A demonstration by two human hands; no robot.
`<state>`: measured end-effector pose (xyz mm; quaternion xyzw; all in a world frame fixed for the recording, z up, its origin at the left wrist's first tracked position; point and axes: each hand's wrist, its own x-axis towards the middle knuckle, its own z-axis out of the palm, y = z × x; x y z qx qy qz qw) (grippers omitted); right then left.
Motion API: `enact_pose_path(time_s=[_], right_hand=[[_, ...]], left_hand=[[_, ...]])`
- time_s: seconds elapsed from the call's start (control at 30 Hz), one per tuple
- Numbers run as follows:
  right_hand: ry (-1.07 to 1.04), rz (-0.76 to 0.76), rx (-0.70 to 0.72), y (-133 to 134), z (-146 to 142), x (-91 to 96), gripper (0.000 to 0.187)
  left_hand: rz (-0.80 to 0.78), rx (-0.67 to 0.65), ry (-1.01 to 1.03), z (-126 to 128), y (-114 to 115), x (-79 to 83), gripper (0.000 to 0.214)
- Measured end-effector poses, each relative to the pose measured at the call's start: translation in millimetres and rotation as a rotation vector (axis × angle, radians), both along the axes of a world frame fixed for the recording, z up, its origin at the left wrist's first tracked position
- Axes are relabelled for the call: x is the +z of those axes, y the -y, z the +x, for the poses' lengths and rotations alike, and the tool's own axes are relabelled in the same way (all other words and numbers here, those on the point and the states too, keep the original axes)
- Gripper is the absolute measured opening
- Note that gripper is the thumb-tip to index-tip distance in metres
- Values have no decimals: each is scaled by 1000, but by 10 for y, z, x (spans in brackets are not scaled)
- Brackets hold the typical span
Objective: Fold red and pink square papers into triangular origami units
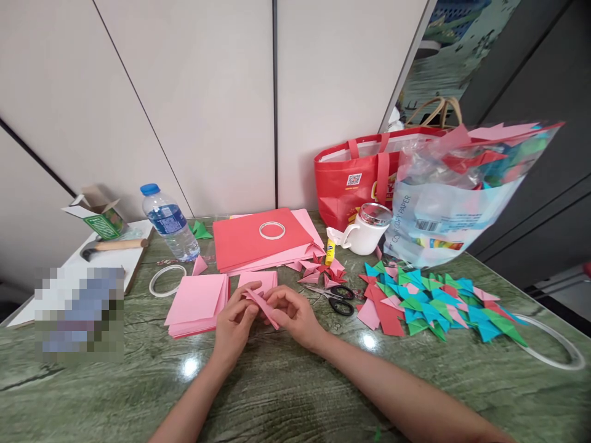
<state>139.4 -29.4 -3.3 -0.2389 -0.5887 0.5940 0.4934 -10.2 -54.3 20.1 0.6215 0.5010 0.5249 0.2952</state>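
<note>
Fingers of the left hand (235, 321) and right hand (292, 312) are pinching a half-folded pink paper piece (262, 306) above the green table (277, 381), with finished folded triangles (434, 304) piling up rightward and pink sheets (196, 301) waiting unfolded.

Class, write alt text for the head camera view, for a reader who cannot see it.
Two bare hands, left hand and right hand, pinch a folded pink paper piece above a green marble table. Stacks of pink paper, scissors and a pile of folded coloured triangles lie around them.
</note>
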Motion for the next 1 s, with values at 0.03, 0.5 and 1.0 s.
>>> enact_pose_path(time_s=[0.03,0.5,1.0], right_hand=[[15,23,-25,-2,-1,-10,19],[-63,-7,29,8,-25,-34,29],[143,36,-289,-11,-24,-146,23]], left_hand=[[0,-4,0,-1,1,0,28],[6,10,-56,19,13,10,21],[-264,11,270,13,-15,-114,31]])
